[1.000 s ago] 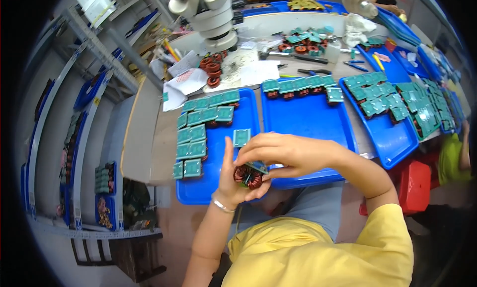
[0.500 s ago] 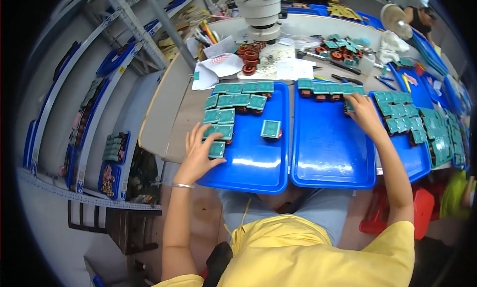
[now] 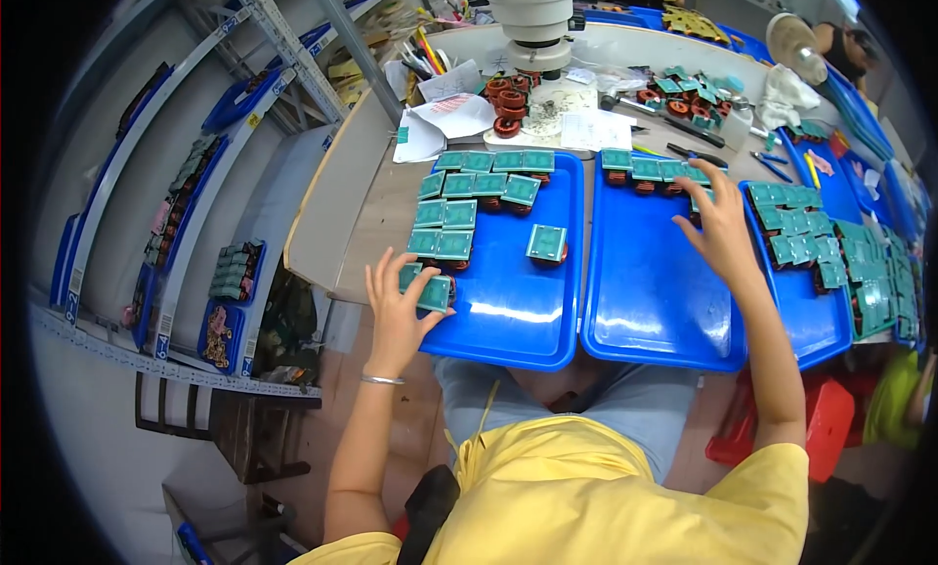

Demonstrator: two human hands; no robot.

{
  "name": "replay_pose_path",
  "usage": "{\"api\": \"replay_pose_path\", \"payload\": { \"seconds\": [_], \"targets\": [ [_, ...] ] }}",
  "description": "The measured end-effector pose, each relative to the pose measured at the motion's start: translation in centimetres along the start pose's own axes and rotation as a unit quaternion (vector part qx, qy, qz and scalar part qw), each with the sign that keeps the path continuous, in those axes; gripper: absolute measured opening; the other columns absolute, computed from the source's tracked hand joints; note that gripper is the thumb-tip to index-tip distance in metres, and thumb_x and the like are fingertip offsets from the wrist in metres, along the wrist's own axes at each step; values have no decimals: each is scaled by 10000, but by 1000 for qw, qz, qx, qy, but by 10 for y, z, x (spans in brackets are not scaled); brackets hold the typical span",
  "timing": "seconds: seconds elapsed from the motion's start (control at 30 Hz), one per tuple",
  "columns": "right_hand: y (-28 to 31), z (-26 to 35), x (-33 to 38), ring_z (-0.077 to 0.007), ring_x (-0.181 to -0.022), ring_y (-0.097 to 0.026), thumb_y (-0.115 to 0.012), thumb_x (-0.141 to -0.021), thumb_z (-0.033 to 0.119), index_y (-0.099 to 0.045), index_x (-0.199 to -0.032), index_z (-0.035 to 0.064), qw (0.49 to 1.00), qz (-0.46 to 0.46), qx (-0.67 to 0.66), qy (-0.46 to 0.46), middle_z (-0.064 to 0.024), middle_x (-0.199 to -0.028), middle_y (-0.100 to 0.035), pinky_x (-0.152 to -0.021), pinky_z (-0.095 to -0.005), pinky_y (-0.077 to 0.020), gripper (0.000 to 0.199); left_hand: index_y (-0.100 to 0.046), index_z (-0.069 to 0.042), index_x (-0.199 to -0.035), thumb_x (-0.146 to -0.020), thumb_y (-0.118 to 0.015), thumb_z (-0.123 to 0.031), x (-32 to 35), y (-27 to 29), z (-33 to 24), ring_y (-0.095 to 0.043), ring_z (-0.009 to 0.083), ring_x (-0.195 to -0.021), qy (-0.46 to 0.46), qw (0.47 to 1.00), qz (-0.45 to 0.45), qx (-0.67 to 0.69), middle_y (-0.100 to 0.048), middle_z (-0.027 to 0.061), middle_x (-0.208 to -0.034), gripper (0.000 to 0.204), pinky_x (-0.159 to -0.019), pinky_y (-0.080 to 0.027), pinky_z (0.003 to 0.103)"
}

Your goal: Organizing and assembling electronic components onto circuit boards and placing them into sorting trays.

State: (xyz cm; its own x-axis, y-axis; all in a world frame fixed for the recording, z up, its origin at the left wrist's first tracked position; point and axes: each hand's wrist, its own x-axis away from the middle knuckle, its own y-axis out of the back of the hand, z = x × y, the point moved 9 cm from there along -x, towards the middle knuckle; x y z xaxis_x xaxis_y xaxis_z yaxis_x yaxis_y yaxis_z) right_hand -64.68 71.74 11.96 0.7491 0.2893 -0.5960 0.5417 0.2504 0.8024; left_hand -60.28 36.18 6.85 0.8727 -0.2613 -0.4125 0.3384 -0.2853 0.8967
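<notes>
Left hand (image 3: 389, 311): over the near left corner of the left tray (image 3: 513, 325), fingers and thumb around a green-topped block (image 3: 438, 292) at the near end of the stacked rows.
Left grip: parted about as wide as that block, thumb toward its near edge, fingers over the far part; whether it pinches, I cannot tell.
Right hand (image 3: 723, 228): over the far right part of the middle tray (image 3: 664, 291), reaching the end block (image 3: 695, 209) of a short row.
Right grip: thumb and fingers curved apart about the end block, which they mostly cover; whether they hold it, I cannot tell.
Left tray: blue, with blocks in close rows along its far and left sides, plus a lone block (image 3: 546, 242) well apart from them, nearer the right rim.
Middle tray: blue, just beside the left one, with its row of blocks (image 3: 645, 169) along the far rim.
Right tray (image 3: 826, 348): blue, set at a slant, blocks packed in its far part.
Bench (image 3: 366, 218): carries the trays; behind them stand a microscope (image 3: 539, 27), loose papers (image 3: 449, 120), red-brown coils (image 3: 508, 106), dark-handled pliers (image 3: 697, 155) and a heap of further blocks (image 3: 689, 91).
Left wrist: wears a silver bracelet (image 3: 382, 379).
Floor: a red stool (image 3: 831, 423) stands right of the person.
</notes>
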Motion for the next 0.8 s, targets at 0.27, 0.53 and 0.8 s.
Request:
{"api": "replay_pose_path", "payload": {
  "seconds": [0.27,0.53,0.8],
  "targets": [
    [1,111,14,-202,-885,-577,-637,-758,65,-556,-1085,43,857,145,-494,-27,-103,-1011,-581,-772,-302,-465,338,-497,-41,-1187,-684,-743,-189,6,3,-45,-394,187,-1129,87,802,45,590,-411,65,-1170,579,-984,-306,311],
    [-24,166,30,-102,-605,-572,-646,-804,152,-531,-883,-13,579,163,-785,-149,-79,-711,-602,-544,-230,-450,216,-353,-32,-1282,-753,-656,-18,-6,33,-109,-432,167,-1131,43,733,-28,678,-414,92,-1253,610,-954,-376,309],
    [57,153,64,-205,-777,-577,-692,-624,-59,-500,-948,-12,869,-192,-456,6,-122,-954,-485,-630,-264,-494,379,-465,-36,-1147,-923,-456,-252,32,-3,-160,-521,173,-999,158,468,45,868,-541,61,-1089,311,-881,-425,335]
  ]
}}
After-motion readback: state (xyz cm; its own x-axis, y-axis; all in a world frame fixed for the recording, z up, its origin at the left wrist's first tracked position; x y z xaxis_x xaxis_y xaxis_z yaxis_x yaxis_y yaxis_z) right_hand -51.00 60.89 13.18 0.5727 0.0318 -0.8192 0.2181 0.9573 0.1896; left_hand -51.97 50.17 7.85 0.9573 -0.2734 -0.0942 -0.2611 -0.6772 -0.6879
